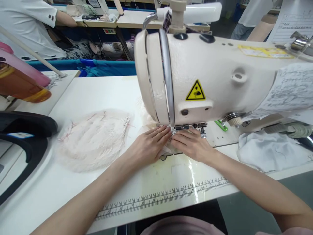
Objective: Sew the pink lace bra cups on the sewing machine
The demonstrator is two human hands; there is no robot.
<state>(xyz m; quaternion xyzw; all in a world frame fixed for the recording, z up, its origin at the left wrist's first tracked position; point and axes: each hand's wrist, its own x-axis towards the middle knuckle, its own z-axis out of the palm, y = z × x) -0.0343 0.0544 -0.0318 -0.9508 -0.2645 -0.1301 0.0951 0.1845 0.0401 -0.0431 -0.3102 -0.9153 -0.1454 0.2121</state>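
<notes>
Two open hands, left hand (146,146), right hand (193,146), flat on lace piece (168,149), axis hidden

we press our left hand (149,145) and right hand (193,145) flat, fingertips nearly meeting, on a small pale lace fabric piece (168,150) under the cream metal sewing machine (207,75). left of the machine lies a round heap of pale pink lace pieces (94,140); beneath its arm, a crumpled white cloth (266,151).

Left hand (146,147), right hand (193,145), forearms bare; pink garment (182,228) on torso.
</notes>
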